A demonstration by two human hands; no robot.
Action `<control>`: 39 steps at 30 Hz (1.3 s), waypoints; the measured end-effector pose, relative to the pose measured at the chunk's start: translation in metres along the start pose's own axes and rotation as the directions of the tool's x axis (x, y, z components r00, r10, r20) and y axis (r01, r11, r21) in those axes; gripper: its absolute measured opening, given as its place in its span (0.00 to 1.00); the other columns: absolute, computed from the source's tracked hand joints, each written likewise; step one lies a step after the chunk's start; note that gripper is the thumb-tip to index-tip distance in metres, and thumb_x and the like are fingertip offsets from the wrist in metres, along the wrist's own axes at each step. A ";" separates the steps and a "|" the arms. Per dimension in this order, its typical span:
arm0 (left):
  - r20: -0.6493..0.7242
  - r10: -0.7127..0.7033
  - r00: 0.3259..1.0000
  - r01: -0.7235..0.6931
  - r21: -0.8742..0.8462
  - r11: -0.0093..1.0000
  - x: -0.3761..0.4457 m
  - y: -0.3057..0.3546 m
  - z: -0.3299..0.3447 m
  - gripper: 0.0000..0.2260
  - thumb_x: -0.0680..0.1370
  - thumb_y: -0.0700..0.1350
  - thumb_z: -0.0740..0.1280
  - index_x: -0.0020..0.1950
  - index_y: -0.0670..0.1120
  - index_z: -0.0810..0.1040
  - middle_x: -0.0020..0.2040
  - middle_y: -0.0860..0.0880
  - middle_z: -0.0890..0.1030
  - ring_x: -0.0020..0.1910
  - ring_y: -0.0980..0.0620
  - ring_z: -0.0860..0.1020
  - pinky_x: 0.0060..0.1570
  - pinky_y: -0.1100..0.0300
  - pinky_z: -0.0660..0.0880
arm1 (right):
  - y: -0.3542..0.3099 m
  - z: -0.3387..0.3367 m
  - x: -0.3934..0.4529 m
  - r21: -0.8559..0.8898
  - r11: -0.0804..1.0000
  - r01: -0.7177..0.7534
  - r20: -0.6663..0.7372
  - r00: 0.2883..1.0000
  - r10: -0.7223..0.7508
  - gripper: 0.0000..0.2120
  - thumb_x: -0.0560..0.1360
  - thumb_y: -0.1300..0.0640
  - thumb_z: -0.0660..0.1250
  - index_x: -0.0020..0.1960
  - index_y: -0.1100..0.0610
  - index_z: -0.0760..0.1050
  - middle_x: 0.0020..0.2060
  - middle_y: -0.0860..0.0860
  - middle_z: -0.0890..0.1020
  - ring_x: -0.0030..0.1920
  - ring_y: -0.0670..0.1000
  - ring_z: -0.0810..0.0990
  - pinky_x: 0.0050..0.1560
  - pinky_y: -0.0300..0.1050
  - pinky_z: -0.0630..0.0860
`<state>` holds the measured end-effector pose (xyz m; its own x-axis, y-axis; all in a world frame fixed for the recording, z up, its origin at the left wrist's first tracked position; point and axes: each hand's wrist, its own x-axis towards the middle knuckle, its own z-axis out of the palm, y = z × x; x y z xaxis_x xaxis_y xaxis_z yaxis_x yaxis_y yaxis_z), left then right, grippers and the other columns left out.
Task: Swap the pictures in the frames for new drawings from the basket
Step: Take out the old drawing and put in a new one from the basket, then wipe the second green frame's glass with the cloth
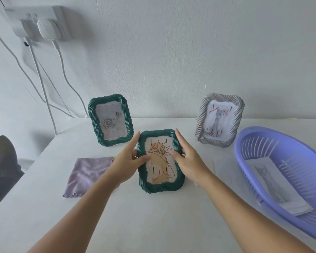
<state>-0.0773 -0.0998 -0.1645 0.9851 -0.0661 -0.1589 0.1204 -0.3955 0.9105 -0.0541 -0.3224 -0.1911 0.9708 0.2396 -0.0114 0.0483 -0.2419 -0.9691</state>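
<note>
Two bare hands: left hand (130, 158) and right hand (187, 158) clamp opposite side edges of dark green ribbed plastic frame with flower line drawing (160, 161), between them, thumbs on its front.

One lilac cloth (86, 175) left of left hand.

One purple slotted plastic basket (274, 143) right of right hand, holding cat drawing (270, 181) atop stacked sheets.

Beyond hands, two standing frames: green frame with rose picture (110, 119) far-left, grey ribbed frame with cat picture (219, 120) far-right.

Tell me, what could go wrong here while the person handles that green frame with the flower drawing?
1. Both the left hand and the right hand grip the green frame only by its side edges, so it might slip and drop onto the table.
2. Thumbs press on its front, so they could smudge the flower drawing.
3. The rose frame stands upright just behind, so a push forward might topple it.
</note>
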 end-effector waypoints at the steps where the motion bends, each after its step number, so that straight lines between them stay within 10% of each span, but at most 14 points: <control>1: -0.010 -0.002 1.000 0.002 0.051 0.999 0.002 -0.003 0.001 0.40 0.79 0.51 0.71 0.82 0.62 0.48 0.50 0.52 0.86 0.50 0.49 0.85 0.57 0.47 0.81 | 0.001 -0.001 0.001 -0.079 0.997 -0.002 0.006 1.000 0.003 0.33 0.84 0.54 0.63 0.76 0.26 0.50 0.70 0.36 0.74 0.62 0.36 0.76 0.69 0.44 0.74; 3: -0.043 -0.001 0.999 0.009 0.178 0.984 0.008 -0.008 0.003 0.39 0.79 0.54 0.71 0.82 0.61 0.50 0.49 0.53 0.84 0.48 0.51 0.84 0.50 0.54 0.81 | -0.001 -0.005 0.001 -0.267 0.963 -0.032 0.025 0.999 0.040 0.34 0.84 0.50 0.61 0.79 0.30 0.45 0.57 0.36 0.79 0.44 0.33 0.77 0.51 0.28 0.74; 5: -0.071 0.011 0.997 0.013 0.323 0.946 0.012 -0.012 0.004 0.37 0.79 0.58 0.70 0.82 0.59 0.53 0.50 0.54 0.80 0.47 0.53 0.81 0.45 0.60 0.77 | -0.003 -0.007 0.000 -0.463 0.885 -0.042 0.023 0.998 0.059 0.34 0.84 0.44 0.59 0.81 0.36 0.41 0.42 0.42 0.78 0.37 0.39 0.75 0.45 0.36 0.74; 9: -0.079 0.021 0.997 0.023 0.511 0.859 0.014 -0.020 0.008 0.34 0.79 0.62 0.67 0.81 0.56 0.59 0.57 0.51 0.75 0.58 0.49 0.74 0.58 0.52 0.74 | 0.008 -0.007 0.008 -0.777 0.625 -0.073 -0.009 0.994 0.106 0.34 0.82 0.35 0.53 0.82 0.42 0.43 0.62 0.50 0.71 0.64 0.56 0.69 0.65 0.57 0.65; 21: -0.053 0.002 0.999 0.036 0.704 0.709 0.006 -0.029 0.013 0.30 0.81 0.65 0.57 0.81 0.56 0.58 0.61 0.46 0.67 0.65 0.45 0.66 0.67 0.50 0.66 | 0.025 -0.002 0.004 -0.835 0.544 -0.083 -0.038 0.995 0.093 0.33 0.80 0.32 0.51 0.82 0.40 0.46 0.61 0.51 0.63 0.63 0.56 0.64 0.70 0.54 0.59; 30: -0.379 0.185 0.907 0.194 0.765 0.614 -0.030 -0.058 -0.070 0.20 0.82 0.48 0.63 0.75 0.52 0.71 0.64 0.36 0.75 0.55 0.34 0.72 0.57 0.41 0.72 | 0.030 -0.002 0.005 -0.842 0.532 -0.084 -0.058 0.996 0.066 0.33 0.80 0.32 0.53 0.81 0.38 0.48 0.60 0.50 0.63 0.63 0.56 0.64 0.70 0.54 0.60; 34: -0.590 -0.137 0.796 0.532 0.572 0.624 -0.048 -0.071 -0.102 0.24 0.83 0.56 0.54 0.79 0.67 0.53 0.64 0.40 0.70 0.63 0.36 0.67 0.63 0.42 0.67 | 0.031 -0.002 0.006 -0.842 0.532 -0.089 -0.061 0.996 0.071 0.32 0.80 0.33 0.53 0.81 0.37 0.48 0.60 0.50 0.63 0.63 0.56 0.64 0.70 0.53 0.59; 39: -0.568 -0.238 0.788 0.566 0.517 0.642 -0.053 -0.089 -0.113 0.31 0.82 0.56 0.60 0.82 0.54 0.51 0.71 0.36 0.69 0.69 0.32 0.68 0.66 0.41 0.66 | 0.031 -0.002 0.005 -0.841 0.534 -0.091 -0.071 0.996 0.058 0.32 0.80 0.34 0.55 0.81 0.37 0.50 0.60 0.50 0.64 0.63 0.56 0.65 0.70 0.53 0.60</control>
<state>-0.1261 0.0424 -0.1945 0.8175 0.5623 -0.1247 0.5714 -0.7647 0.2978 -0.0472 -0.3302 -0.2207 0.9861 0.1580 -0.0504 0.1351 -0.9415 -0.3089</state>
